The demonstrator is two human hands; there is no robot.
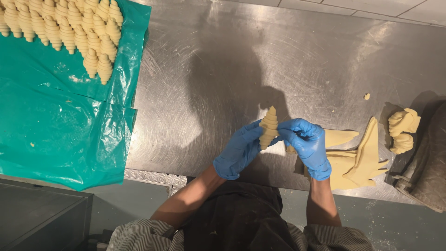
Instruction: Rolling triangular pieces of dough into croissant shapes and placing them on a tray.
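Gloves on both hands: left hand and right hand, bright blue. Rolled croissant: pale yellow, ribbed. Dough triangles: pale yellow, plain. Plastic sheet: teal green. Counter: grey steel, fine swirl scratches.

Left hand and right hand (both blue-gloved) hold a rolled croissant above the steel table.

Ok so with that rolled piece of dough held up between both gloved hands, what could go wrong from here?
1. The rolled dough is pinched between the left hand and right hand above the steel table; a hard squeeze could flatten its ridges.
2. It might slip and drop onto the cut dough triangles lying right beside it.
3. The green sheet with the rows of shaped pieces hangs over the table edge, so a snag could pull it.
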